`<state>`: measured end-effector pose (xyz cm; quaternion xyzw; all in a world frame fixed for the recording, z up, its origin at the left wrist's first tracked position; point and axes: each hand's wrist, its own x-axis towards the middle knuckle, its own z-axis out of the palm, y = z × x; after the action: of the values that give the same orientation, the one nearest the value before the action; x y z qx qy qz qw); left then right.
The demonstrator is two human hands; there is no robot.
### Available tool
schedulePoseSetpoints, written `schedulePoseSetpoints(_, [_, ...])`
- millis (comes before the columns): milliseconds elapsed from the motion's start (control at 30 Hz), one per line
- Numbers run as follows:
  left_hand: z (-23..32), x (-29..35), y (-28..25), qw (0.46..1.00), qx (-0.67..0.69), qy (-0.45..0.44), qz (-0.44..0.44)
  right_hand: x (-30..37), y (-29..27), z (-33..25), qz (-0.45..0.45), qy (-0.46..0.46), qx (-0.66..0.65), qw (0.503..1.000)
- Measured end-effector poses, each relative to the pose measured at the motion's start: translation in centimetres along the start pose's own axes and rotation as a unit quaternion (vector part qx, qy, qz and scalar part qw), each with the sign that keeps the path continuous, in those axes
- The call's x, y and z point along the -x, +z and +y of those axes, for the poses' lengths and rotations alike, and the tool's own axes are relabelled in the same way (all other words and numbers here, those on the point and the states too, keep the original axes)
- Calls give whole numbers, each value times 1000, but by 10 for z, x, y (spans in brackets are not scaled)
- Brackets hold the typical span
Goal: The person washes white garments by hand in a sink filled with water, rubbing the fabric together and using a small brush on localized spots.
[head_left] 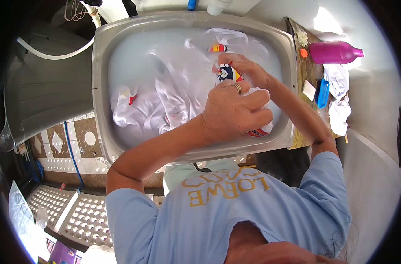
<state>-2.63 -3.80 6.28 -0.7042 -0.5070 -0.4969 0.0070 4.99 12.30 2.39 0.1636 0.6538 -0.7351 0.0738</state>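
My left hand (238, 108), with a ring on one finger, is closed around a bunched wet white garment. A dark blue, yellow and red print (229, 73) on this garment shows between my hands, and a red patch of it pokes out below my left hand. My right hand (246, 69) grips the garment's far side, partly hidden, with suds on its skin. Both hands are held over the right half of a metal sink (100, 88) of cloudy water. More white clothes (174, 103) lie soaking there, one with a small red and yellow print (217, 48).
On a wooden ledge to the right are a magenta bottle (334, 53), an orange cap (303, 53), a blue brush (323, 93), a whitish block (308, 89) and white cloths (338, 116). A pale hose (55, 56) curves in from the left. Perforated trays (88, 215) lie lower left.
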Motion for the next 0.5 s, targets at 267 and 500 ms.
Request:
schedulePoseSetpoints(267, [-23, 7, -28, 992, 26, -26, 124, 2, 35, -18, 124, 55, -241, 961])
schedulePoseSetpoints(500, [-15, 24, -31, 993, 32, -4, 116, -13, 74, 10, 109, -52, -362, 924])
